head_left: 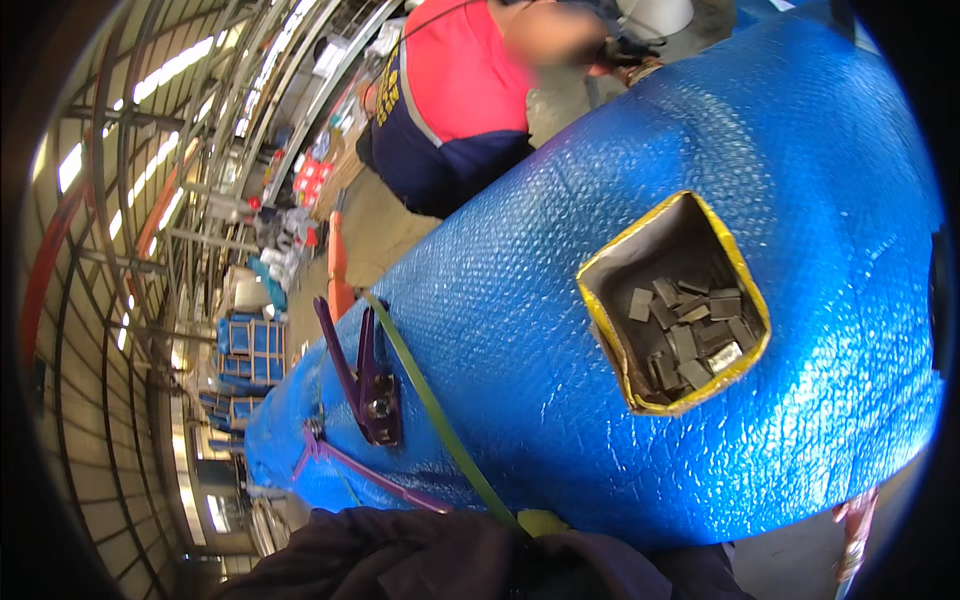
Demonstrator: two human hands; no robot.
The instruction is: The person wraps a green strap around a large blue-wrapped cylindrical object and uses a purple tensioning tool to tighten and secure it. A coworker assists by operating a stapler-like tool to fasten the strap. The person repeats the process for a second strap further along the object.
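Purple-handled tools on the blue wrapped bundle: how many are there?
2. One purple tool stands beside the green strap; the second purple tool lies below it, nearer the dark sleeve. Others may be hidden.

Warehouse: steel racks (150,250), wrapped bundle (620,330)

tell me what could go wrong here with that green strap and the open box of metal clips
The small box of metal clips sits on the sloping blue wrapped bundle; it could slide or spill if the bundle is jolted. The green strap crosses the wrap beside the purple strapping tool, which seems to rest loosely and might slip off. A nearby person stands close to the bundle's far end and could be bumped. The wearer's hands are not visible.
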